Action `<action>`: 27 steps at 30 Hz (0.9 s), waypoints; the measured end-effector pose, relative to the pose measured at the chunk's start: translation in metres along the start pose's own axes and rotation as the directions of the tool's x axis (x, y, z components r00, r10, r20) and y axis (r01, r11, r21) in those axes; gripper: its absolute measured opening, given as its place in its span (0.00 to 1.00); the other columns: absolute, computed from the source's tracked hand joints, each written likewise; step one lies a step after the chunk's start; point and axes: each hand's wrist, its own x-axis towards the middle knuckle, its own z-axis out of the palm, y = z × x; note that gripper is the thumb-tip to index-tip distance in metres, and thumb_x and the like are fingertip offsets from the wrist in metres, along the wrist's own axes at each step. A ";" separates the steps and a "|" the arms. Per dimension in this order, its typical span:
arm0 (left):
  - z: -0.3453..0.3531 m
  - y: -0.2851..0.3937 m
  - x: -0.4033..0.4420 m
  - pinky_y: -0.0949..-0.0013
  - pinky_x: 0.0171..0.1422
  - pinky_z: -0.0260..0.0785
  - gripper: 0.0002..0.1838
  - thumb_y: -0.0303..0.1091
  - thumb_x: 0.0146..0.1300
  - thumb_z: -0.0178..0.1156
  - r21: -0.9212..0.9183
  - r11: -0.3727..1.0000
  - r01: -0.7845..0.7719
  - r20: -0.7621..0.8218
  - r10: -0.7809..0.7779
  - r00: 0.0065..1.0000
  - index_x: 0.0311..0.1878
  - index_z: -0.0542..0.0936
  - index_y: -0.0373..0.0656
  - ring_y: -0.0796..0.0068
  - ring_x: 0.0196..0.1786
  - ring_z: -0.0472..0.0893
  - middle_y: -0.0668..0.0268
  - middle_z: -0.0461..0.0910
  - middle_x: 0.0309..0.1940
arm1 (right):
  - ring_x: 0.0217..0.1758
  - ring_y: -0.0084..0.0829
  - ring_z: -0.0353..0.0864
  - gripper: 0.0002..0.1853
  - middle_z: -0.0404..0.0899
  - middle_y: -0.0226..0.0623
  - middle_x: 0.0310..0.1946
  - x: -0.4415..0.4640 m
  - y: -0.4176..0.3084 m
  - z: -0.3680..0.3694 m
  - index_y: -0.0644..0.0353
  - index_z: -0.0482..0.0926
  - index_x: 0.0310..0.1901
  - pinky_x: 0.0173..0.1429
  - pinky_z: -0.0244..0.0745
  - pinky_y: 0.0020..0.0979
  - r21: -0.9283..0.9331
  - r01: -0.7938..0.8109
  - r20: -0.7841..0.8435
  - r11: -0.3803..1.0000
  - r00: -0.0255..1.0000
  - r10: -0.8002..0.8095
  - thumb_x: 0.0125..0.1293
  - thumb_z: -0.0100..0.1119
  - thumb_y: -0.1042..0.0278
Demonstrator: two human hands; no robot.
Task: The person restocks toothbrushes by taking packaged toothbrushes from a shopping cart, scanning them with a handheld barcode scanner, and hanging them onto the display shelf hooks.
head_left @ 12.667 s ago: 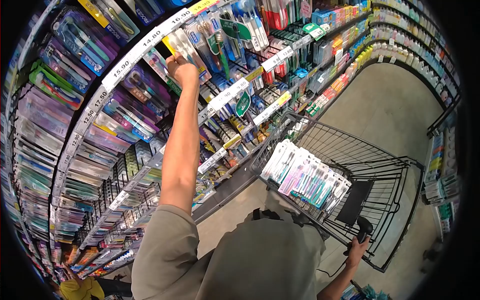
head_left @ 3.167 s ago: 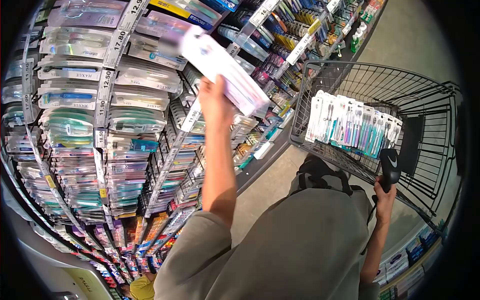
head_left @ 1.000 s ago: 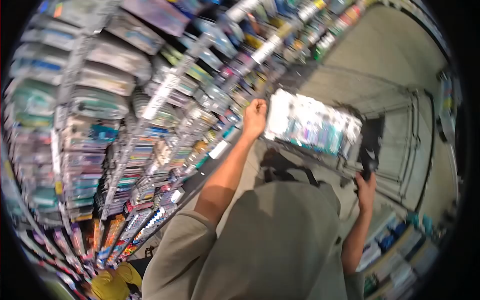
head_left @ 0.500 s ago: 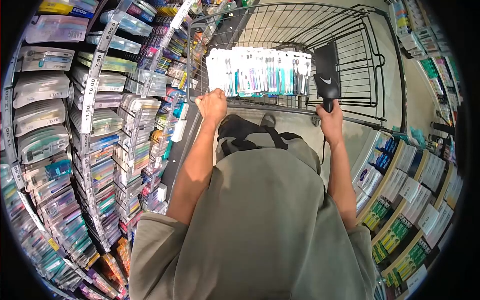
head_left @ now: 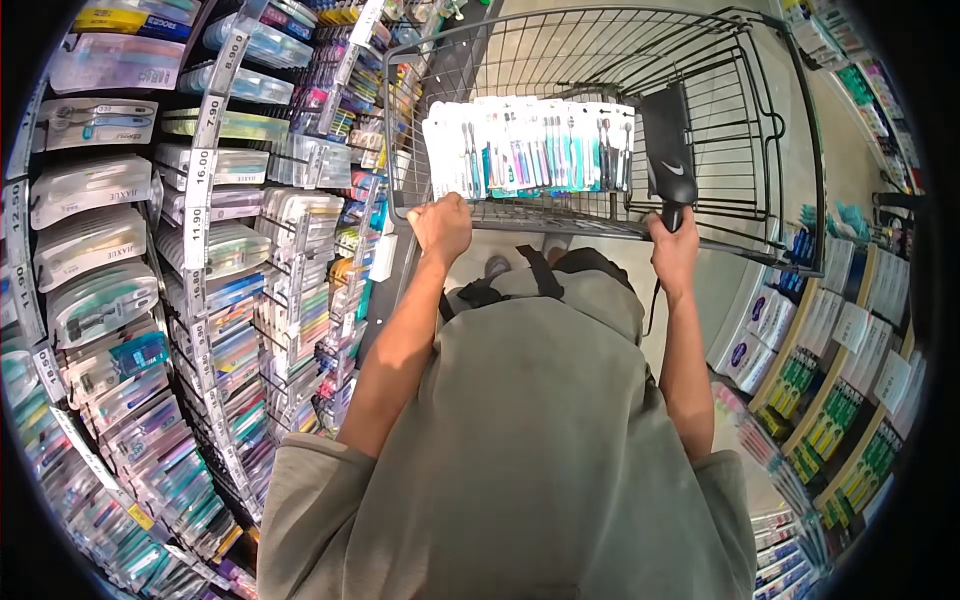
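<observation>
My left hand (head_left: 443,226) is closed around the rear handle of a dark wire shopping cart (head_left: 740,225), near its left corner. My right hand (head_left: 675,248) is closed at the same handle farther right. The stem of a black object with a white swoosh (head_left: 672,165) runs into that fist, and a thin dark cord hangs below it. I cannot tell what kind of object it is. Inside the cart, a row of packaged toothbrushes (head_left: 540,150) on white cards lies between my hands.
On the left, a tall rack (head_left: 205,170) of hanging toothbrush packs with price strips stands close to the cart. Shelves of boxed goods (head_left: 835,400) line the right side. Pale floor (head_left: 520,45) shows beyond the cart. My shoes are just behind the cart.
The cart and both hands have shifted slightly right and down in view. The shelves on both sides have slid past, and my feet have changed position. Both grips stay closed.
</observation>
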 end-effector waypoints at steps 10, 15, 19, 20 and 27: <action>-0.001 -0.045 -0.003 0.49 0.57 0.67 0.16 0.43 0.60 0.58 -0.210 0.974 0.085 0.207 -0.041 0.977 0.48 0.84 0.47 0.51 0.50 0.84 0.55 0.87 0.42 | 0.27 0.24 0.67 0.17 0.71 0.31 0.23 -0.072 0.008 0.015 0.66 0.74 0.49 0.33 0.67 0.31 -0.015 -0.014 -0.101 1.000 0.995 0.012 0.66 0.63 0.63; 0.028 -0.072 0.050 0.55 0.57 0.74 0.21 0.40 0.58 0.65 -0.128 0.992 -0.018 0.182 0.041 0.982 0.54 0.82 0.42 0.52 0.52 0.83 0.52 0.85 0.47 | 0.28 0.31 0.72 0.19 0.76 0.38 0.24 -0.098 0.004 0.017 0.69 0.74 0.47 0.38 0.71 0.34 -0.019 -0.121 -0.138 0.992 0.984 0.117 0.64 0.64 0.62; 0.057 -0.089 0.093 0.54 0.65 0.70 0.24 0.35 0.57 0.63 -0.072 0.992 -0.106 0.208 0.119 0.971 0.58 0.80 0.40 0.46 0.59 0.79 0.44 0.80 0.53 | 0.26 0.29 0.73 0.17 0.77 0.38 0.25 -0.109 0.015 0.012 0.68 0.73 0.45 0.36 0.72 0.33 0.041 -0.146 -0.091 0.988 0.985 0.149 0.64 0.63 0.64; 0.064 -0.093 0.103 0.54 0.65 0.70 0.24 0.35 0.57 0.63 -0.079 0.990 -0.120 0.215 0.134 0.967 0.58 0.80 0.40 0.46 0.59 0.79 0.44 0.80 0.53 | 0.26 0.28 0.74 0.17 0.77 0.37 0.25 -0.112 0.015 0.011 0.69 0.73 0.45 0.35 0.72 0.33 0.129 -0.204 -0.054 0.970 0.976 0.212 0.63 0.63 0.64; 0.090 -0.095 0.140 0.52 0.69 0.67 0.30 0.29 0.60 0.57 0.001 0.984 -0.178 0.313 0.169 0.934 0.68 0.67 0.41 0.48 0.68 0.70 0.51 0.63 0.71 | 0.31 0.26 0.76 0.19 0.78 0.37 0.29 -0.124 0.015 -0.003 0.67 0.72 0.50 0.40 0.74 0.29 0.091 -0.327 0.122 0.941 0.941 0.315 0.62 0.64 0.67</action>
